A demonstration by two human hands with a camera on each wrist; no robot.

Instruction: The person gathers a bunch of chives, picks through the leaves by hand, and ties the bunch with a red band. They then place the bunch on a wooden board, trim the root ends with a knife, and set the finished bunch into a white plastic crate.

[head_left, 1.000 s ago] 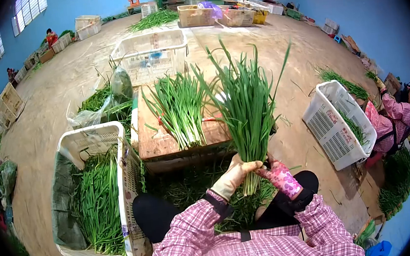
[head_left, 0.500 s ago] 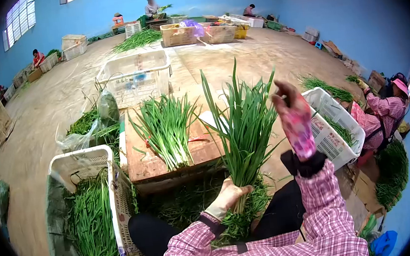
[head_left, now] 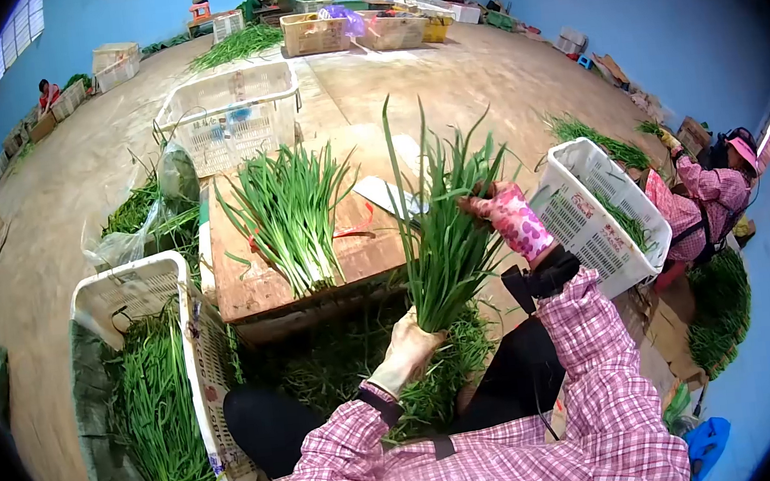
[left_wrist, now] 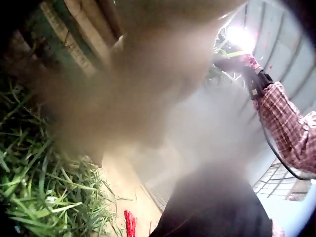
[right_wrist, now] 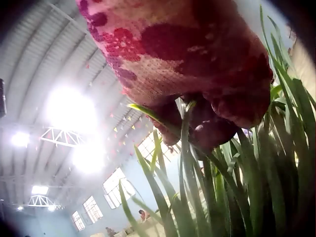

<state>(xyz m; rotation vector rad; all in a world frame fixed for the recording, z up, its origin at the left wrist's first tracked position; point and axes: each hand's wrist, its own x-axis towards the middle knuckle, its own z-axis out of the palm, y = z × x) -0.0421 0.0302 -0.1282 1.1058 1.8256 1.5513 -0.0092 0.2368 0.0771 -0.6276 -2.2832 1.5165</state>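
My left hand, in a pale glove, grips a bunch of garlic chives low around its stems, leaves pointing up. My right hand, in a pink patterned glove, is at the upper right of the leaves. In the right wrist view its curled fingers pinch leaf blades near their tips. Another bunch of garlic chives lies on a wooden board ahead, with red ties beside it. A pale flat blade-like thing lies at the board's right. The left wrist view is mostly blurred.
A white crate of chives stands at my left, another crate beyond the board. Loose greens lie between my knees. At right, a person sits by a tilted white crate. Other people and crates line the far walls.
My right hand left the stems, swung up and outward, then came in to the bunch's upper leaves. My left hand kept its hold low on the stems. The head view has shifted.
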